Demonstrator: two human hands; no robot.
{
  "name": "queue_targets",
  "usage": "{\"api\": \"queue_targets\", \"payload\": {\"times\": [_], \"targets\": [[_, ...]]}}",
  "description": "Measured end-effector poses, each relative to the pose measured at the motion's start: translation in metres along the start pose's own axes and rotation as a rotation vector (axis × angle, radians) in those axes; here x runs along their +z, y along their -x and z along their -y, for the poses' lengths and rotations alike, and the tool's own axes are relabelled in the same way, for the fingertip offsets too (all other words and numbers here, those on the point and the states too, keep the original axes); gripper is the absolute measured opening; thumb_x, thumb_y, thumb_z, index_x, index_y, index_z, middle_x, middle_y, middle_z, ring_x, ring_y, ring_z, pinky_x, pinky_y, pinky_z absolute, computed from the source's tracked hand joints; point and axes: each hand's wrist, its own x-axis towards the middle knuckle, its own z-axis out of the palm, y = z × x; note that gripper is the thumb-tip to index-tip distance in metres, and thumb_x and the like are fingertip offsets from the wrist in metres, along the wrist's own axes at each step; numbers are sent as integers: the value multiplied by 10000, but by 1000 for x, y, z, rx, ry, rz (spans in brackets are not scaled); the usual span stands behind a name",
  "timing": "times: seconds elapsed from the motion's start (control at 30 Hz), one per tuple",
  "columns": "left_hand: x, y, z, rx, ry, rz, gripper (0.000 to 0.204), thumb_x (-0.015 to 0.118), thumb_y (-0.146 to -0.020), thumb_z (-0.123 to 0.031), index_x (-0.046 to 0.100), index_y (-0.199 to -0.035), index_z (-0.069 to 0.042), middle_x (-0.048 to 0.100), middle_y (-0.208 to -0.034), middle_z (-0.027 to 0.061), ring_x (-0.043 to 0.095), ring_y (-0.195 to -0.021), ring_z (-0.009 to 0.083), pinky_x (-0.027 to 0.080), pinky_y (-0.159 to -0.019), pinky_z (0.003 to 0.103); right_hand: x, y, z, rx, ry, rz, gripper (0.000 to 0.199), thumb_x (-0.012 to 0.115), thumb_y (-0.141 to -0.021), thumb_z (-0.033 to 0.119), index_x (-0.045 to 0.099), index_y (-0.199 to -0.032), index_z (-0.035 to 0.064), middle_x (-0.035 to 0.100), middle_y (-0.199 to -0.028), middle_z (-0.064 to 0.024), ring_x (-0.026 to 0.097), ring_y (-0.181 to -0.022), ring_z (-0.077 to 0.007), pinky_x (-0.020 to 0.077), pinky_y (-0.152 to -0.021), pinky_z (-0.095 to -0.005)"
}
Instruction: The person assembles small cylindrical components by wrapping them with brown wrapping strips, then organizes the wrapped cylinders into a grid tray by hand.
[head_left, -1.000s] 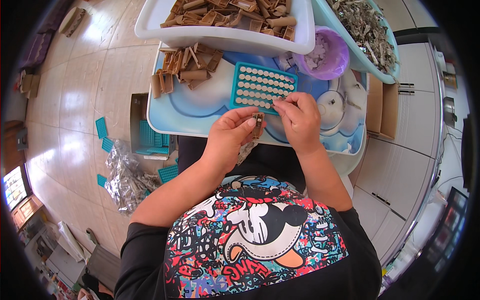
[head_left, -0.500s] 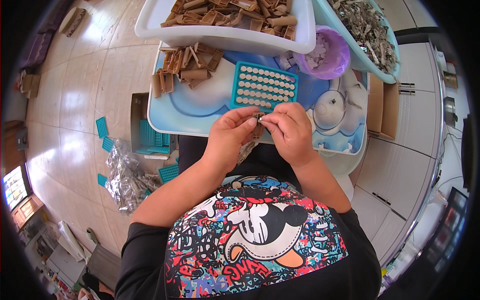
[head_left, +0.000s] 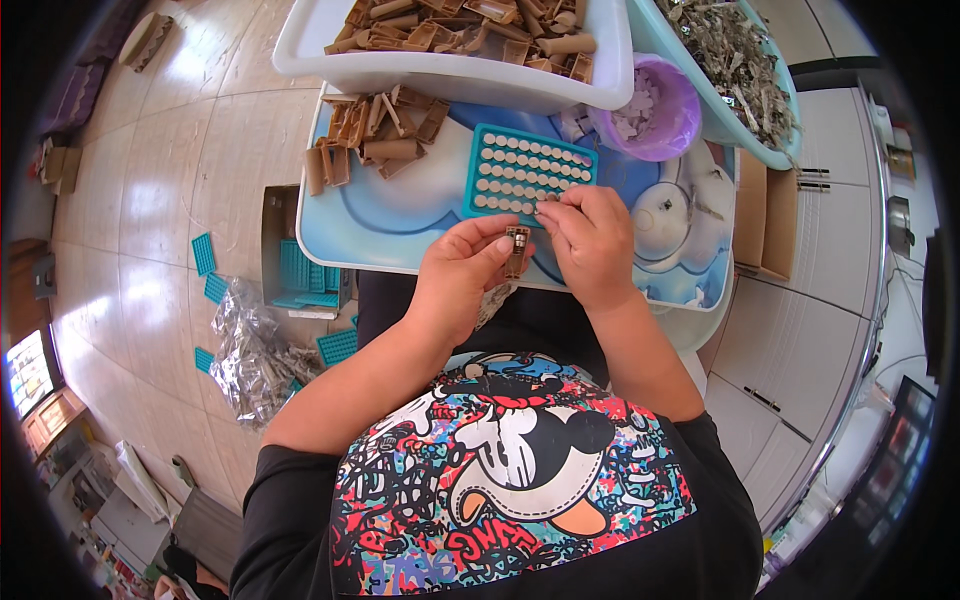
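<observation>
My left hand (head_left: 458, 272) pinches a small brown plastic casing (head_left: 516, 254) upright between thumb and fingers, at the table's near edge. A bright metallic or white bit shows inside the casing's upper part. My right hand (head_left: 592, 245) is at the near right corner of a teal tray (head_left: 468, 190), its thumb and forefinger closed together there; whatever lies between the fingertips is too small to make out. Rows of round, pale button-like discs (head_left: 520, 173) fill the tray. The end of the nearest row is partly hidden by my right fingers.
Brown casings are heaped on the table (head_left: 350, 240) at the left (head_left: 390, 150) and in a white bin (head_left: 450, 80) behind. A purple tub (head_left: 680, 130) holds white pieces; a pale teal basin (head_left: 785, 130) holds silvery-brown parts. Teal trays and a plastic bag (head_left: 245, 350) lie on the floor.
My right hand has moved from the casing up and right to the tray's near corner, uncovering the casing's top. My left hand has stayed in place with the casing.
</observation>
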Motion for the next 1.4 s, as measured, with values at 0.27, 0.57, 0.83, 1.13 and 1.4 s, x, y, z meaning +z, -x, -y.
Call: {"api": "queue_targets", "payload": {"times": [0.27,0.57,0.83,1.13,1.4], "targets": [[-1,1,0,1,-6,10,248,510,-903,-40,511,-1138,36,602,-1022,110,623,-897,191,517,-817,309,-8,1,19,104,-228,1,163,721,-614,35,605,-724,64,546,-758,-54,532,-709,-248,426,-611,-345],[-1,1,6,23,-33,-18,243,524,-899,-43,528,-1132,27,608,-1002,105,618,-890,174,513,-781,293,-1,10,23,114,-269,59,170,705,-637,31,595,-766,49,556,-774,-72,534,-731,-271,438,-631,-359],[-2,4,4,43,39,-29,189,534,-895,-43,530,-1076,13,607,-999,120,612,-887,195,511,-789,308,-5,13,35,123,-346,67,120,649,-712,12,613,-825,30,576,-797,-86,545,-748,-275,445,-642,-352],[-15,18,-13,60,54,-18,162,541,-893,-65,528,-1040,4,614,-963,109,610,-853,193,504,-799,311,7,-47,29,-81,-274,101,142,660,-723,34,651,-861,64,597,-798,-62,560,-743,-256,457,-651,-338],[-28,24,-17,-29,-27,71,203,521,-911,-93,546,-1074,26,618,-977,97,608,-841,161,501,-791,291,82,-84,43,-377,-58,223,71,623,-665,111,621,-735,107,520,-753,-35,536,-746,-224,460,-628,-342]]}}
